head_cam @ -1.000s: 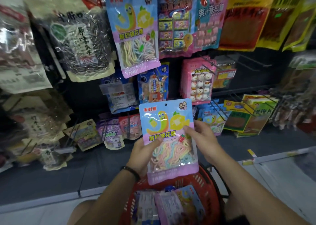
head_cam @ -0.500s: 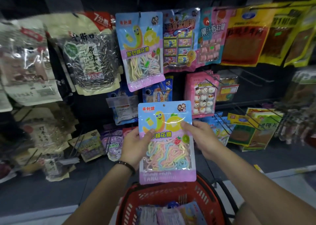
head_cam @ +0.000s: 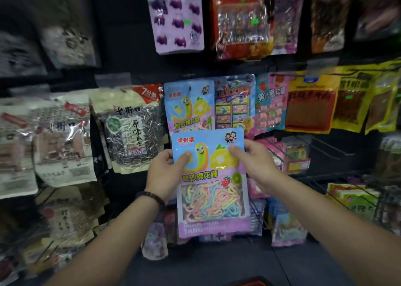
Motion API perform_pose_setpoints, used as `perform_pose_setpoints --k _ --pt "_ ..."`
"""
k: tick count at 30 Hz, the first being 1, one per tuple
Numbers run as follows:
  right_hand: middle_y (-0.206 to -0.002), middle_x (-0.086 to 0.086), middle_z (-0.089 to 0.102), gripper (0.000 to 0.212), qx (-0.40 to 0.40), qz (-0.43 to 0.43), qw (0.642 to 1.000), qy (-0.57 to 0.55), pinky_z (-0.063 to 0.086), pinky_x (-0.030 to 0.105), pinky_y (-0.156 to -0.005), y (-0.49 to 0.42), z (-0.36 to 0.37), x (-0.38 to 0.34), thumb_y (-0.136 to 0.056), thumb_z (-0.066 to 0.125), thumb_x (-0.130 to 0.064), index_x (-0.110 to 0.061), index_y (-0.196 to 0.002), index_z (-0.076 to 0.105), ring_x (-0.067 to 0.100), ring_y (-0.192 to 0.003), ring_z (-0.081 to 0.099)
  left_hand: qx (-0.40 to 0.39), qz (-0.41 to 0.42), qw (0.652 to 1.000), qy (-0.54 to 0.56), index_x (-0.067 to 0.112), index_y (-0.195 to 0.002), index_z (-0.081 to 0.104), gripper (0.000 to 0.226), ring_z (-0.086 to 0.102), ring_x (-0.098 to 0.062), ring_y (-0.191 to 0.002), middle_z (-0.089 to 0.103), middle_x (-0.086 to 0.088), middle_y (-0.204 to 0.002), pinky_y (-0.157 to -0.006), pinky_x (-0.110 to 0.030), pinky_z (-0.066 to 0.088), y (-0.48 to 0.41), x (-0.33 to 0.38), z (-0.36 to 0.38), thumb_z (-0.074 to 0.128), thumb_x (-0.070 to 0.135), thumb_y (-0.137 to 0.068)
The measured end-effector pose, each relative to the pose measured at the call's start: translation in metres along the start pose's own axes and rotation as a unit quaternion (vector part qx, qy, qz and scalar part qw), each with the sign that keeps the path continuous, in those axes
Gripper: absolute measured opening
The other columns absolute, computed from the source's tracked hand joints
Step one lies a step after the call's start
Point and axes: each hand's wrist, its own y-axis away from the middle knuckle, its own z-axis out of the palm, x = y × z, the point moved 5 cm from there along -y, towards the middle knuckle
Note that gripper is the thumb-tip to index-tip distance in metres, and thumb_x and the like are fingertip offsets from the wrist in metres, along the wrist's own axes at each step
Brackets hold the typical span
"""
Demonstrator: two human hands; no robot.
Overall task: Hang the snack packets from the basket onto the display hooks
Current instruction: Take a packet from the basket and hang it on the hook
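Observation:
I hold a blue and purple packet of pastel candy strings (head_cam: 211, 183) upright in front of the display wall. My left hand (head_cam: 166, 172) grips its left edge, thumb on the front. My right hand (head_cam: 255, 162) grips its upper right edge. Its top edge overlaps the bottom of an identical packet (head_cam: 188, 106) that hangs on a hook (head_cam: 189, 76) directly above. Only a sliver of the red basket (head_cam: 252, 282) shows at the bottom edge; its contents are out of view.
Sunflower seed bags (head_cam: 132, 129) hang to the left. A blue packet of candy boxes (head_cam: 235, 103) and yellow packets (head_cam: 310, 103) hang to the right. Bare wire hooks (head_cam: 325, 144) stick out at right. More packets fill the rows above and below.
Both hands have raised the candy packet from just above the basket up toward the matching hung packet. The view has tilted upward, so the basket has almost left the frame.

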Motion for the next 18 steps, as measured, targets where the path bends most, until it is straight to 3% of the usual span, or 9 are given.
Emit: perform_pose_setpoints --k 3,5,9,11,13,18 --pt "-0.081 0.004 0.061 0.038 0.015 -0.012 1.000 0.011 0.043 0.035 -0.069 -0.018 0.005 -0.025 -0.105 0.066 -0.035 -0.004 -0.084 0.065 0.019 -0.072 0.056 0.012 0.037 0.999 -0.013 0.019 -0.103 0.079 0.012 0.082 -0.021 -0.091 0.084 0.002 -0.099 -0.085 -0.047 0.066 -0.021 0.030 -0.003 0.079 0.029 -0.097" --pt "-0.070 0.004 0.038 0.047 0.032 -0.018 0.999 0.010 0.031 0.033 -0.063 -0.030 0.010 -0.042 -0.103 0.068 -0.038 -0.010 -0.071 0.048 0.019 -0.065 0.038 0.025 0.063 0.997 -0.020 0.022 -0.105 0.079 0.013 0.082 -0.018 -0.090 0.084 0.005 -0.099 -0.087 -0.049 0.066 -0.034 0.048 -0.004 0.077 0.034 -0.098" --pt "-0.060 -0.002 0.036 0.051 0.072 -0.018 0.997 0.017 0.033 0.023 -0.045 -0.058 0.018 -0.075 -0.101 0.071 -0.040 -0.016 -0.065 0.044 0.016 -0.055 0.036 0.057 0.079 0.995 -0.016 0.025 -0.099 0.081 0.022 0.082 -0.019 -0.087 0.084 0.005 -0.094 -0.087 -0.052 0.067 -0.060 0.074 -0.009 0.078 0.046 -0.094" --pt "-0.054 -0.007 0.031 0.057 0.081 -0.015 0.996 0.036 0.036 0.029 -0.048 -0.071 0.025 -0.088 -0.098 0.071 -0.051 -0.019 -0.063 0.039 0.018 -0.051 0.035 0.066 0.084 0.994 -0.021 0.026 -0.097 0.082 0.030 0.082 -0.022 -0.088 0.084 0.005 -0.093 -0.087 -0.054 0.066 -0.070 0.081 -0.011 0.078 0.054 -0.089" --pt "-0.052 -0.008 0.026 0.062 0.090 -0.015 0.995 0.035 0.042 0.043 -0.054 -0.085 0.028 -0.096 -0.090 0.071 -0.062 -0.020 -0.063 0.033 0.023 -0.052 0.040 0.077 0.088 0.993 -0.034 0.025 -0.094 0.082 0.035 0.082 -0.023 -0.087 0.084 0.004 -0.090 -0.087 -0.055 0.066 -0.078 0.087 -0.013 0.077 0.058 -0.087" --pt "-0.061 -0.003 0.031 0.061 0.128 0.009 0.988 0.088 0.020 0.036 -0.055 -0.096 0.028 -0.113 -0.099 0.068 -0.053 -0.019 -0.064 0.030 0.020 -0.055 0.032 0.085 0.073 0.991 -0.076 0.019 -0.096 0.080 0.056 0.081 -0.029 -0.085 0.083 -0.002 -0.089 -0.083 -0.058 0.066 -0.095 0.096 -0.013 0.072 0.073 -0.080"
